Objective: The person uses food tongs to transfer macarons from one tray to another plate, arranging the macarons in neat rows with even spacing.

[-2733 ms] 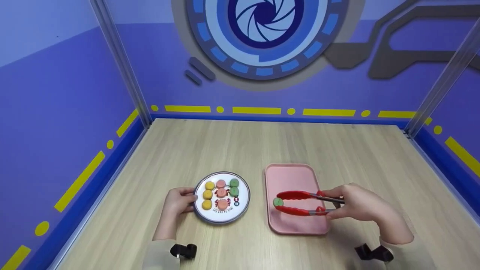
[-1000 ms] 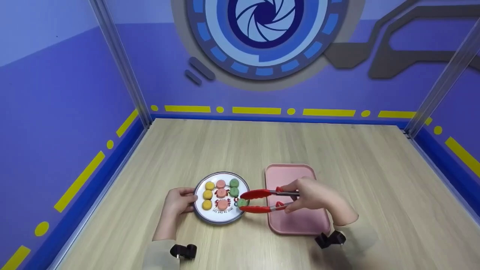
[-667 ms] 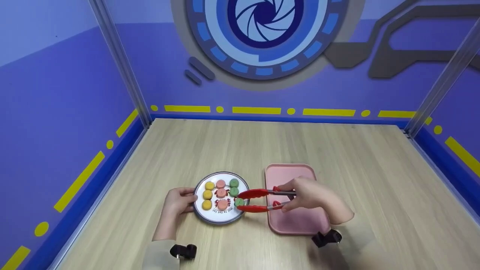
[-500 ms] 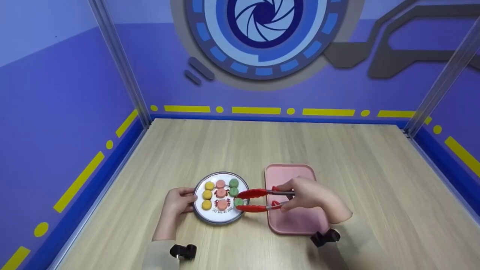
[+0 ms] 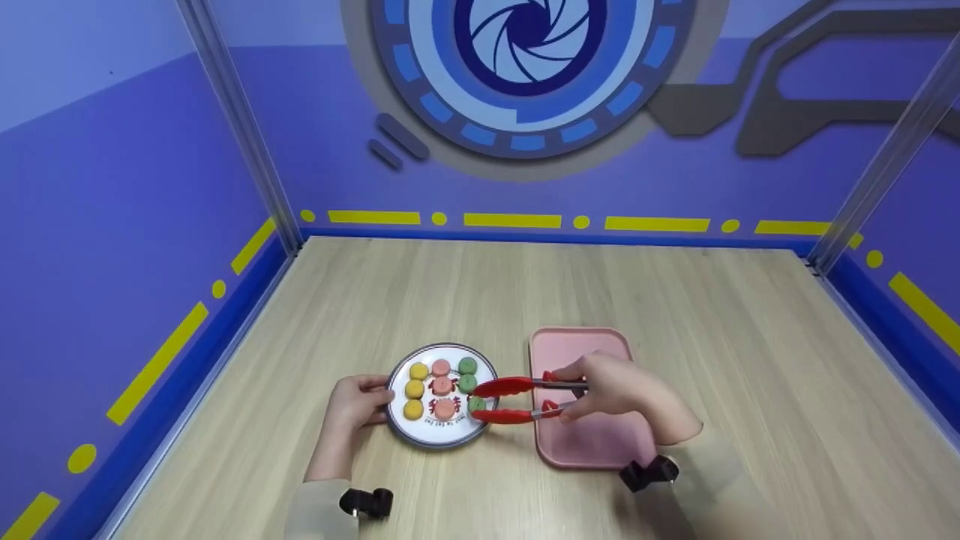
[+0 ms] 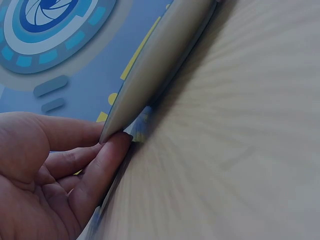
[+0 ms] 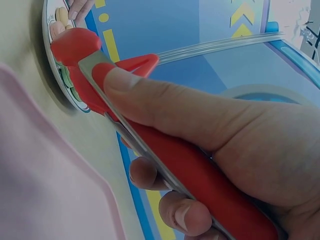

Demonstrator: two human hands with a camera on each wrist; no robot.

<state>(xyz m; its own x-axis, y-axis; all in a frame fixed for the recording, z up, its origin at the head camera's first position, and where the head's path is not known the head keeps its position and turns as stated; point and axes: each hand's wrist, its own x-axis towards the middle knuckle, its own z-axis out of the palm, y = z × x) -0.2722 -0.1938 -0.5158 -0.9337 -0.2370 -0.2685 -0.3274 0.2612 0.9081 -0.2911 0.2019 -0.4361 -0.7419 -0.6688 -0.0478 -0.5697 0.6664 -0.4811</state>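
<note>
My left hand (image 5: 352,405) pinches the left rim of a round white plate (image 5: 435,435) with a dark edge between thumb and fingers; the left wrist view shows this pinch from below. Three rows of macarons lie on the plate: yellow ones (image 5: 415,389), pink ones (image 5: 443,385) and green ones (image 5: 468,366). With my right hand (image 5: 619,386) I grip red-tipped tongs (image 5: 504,387) by their handles, seen close in the right wrist view. The tong tips reach over the plate's right rim. The nearest green macaron (image 5: 476,405) sits at their ends, partly covered by the lower tip.
A pink rectangular tray (image 5: 574,345) lies on the wooden table (image 5: 375,292) right of the plate, partly under my right hand and the tongs. Blue-purple panels enclose the table at the back and sides.
The right hand has carried a green macaron in the tongs leftward from the pink tray to the plate. Lately the tongs shifted slightly further left. The left hand has stayed at the rim.
</note>
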